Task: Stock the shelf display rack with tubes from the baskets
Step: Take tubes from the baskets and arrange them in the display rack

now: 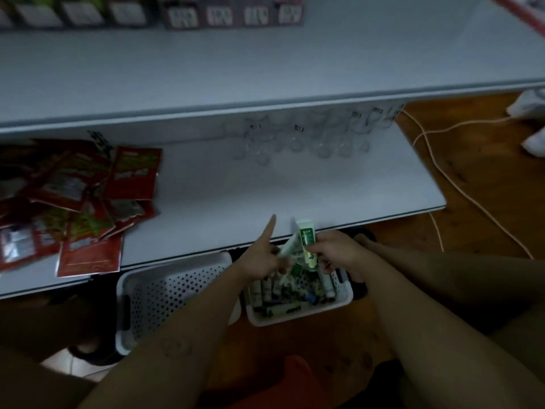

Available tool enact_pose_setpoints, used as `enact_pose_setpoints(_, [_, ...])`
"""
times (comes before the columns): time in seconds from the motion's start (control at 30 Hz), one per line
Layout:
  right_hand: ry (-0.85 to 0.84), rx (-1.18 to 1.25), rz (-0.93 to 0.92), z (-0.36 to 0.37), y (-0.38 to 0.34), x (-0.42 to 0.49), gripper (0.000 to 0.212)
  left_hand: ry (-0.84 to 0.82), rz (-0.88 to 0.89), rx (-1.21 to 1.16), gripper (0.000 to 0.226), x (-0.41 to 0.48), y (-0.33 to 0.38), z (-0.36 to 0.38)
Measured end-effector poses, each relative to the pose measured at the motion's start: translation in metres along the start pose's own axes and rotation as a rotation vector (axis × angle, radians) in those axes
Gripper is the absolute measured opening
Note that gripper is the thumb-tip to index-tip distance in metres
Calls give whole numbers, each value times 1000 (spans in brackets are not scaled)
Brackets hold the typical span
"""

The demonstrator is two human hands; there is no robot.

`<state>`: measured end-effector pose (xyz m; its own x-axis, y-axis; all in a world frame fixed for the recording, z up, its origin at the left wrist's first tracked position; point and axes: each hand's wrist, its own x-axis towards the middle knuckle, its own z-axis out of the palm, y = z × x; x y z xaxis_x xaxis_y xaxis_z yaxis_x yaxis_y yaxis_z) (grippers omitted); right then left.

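Observation:
My right hand [336, 252] grips a white-and-green tube [306, 236], held upright just over the shelf's front edge. My left hand [265, 255] holds another pale green tube [290, 246] between thumb and lower fingers, while its index finger points up toward the shelf. Both hands hover above a small white basket [339, 305] on the floor, filled with several tubes. A clear plastic display rack [298, 140] stands at the back of the white shelf [224, 196].
A larger perforated white basket [165, 290] sits to the left on the floor. Red snack packets [76, 199] lie piled on the shelf's left side. A white cable [442, 172] runs over the wooden floor at right. An upper shelf [236, 69] overhangs.

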<state>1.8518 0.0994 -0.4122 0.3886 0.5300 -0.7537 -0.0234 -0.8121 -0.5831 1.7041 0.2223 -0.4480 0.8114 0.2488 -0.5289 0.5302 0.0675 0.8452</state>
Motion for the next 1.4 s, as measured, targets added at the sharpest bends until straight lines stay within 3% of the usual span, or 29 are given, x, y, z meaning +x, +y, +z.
enact_pose_setpoints(0.03, [3, 16, -27, 1, -5, -4, 15, 59, -7, -22, 80, -4, 2, -2])
enact_pose_setpoints(0.1, [-2, 21, -76, 3, -16, -12, 12, 145, -16, -14, 38, -18, 15, -6])
enact_pose_setpoints(0.2, [20, 8, -152, 2, -36, -24, 15, 194, -51, -231, 43, -33, 34, -17])
enact_pose_setpoints(0.33, [41, 83, -255, 0, -65, -37, 23, 326, 76, -354, 9, -48, 55, -37])
enact_pose_setpoints(0.43, [78, 64, -338, -3, -86, -48, 17, 371, 138, -368, 14, -64, 76, -55])
enact_pose_setpoints(0.57, [58, -5, -487, -6, -111, -70, 11, 426, 257, -142, 16, -87, 109, -72])
enact_pose_setpoints(0.73, [55, 6, -670, -14, -146, -106, 20, 507, 427, 57, 16, -116, 161, -86])
enact_pose_setpoints(0.87, [141, -27, -784, -26, -176, -131, 8, 573, 497, 212, 13, -137, 206, -96])
enact_pose_setpoints(1.07, [236, -54, -942, -46, -232, -157, 15, 697, 561, 565, 23, -166, 278, -113])
enact_pose_setpoints(1.27, [329, -68, -1088, -71, -288, -154, 22, 823, 613, 614, 21, -166, 326, -143])
enact_pose_setpoints(1.4, [523, -76, -1172, -96, -323, -146, 19, 899, 625, 691, 20, -157, 355, -164])
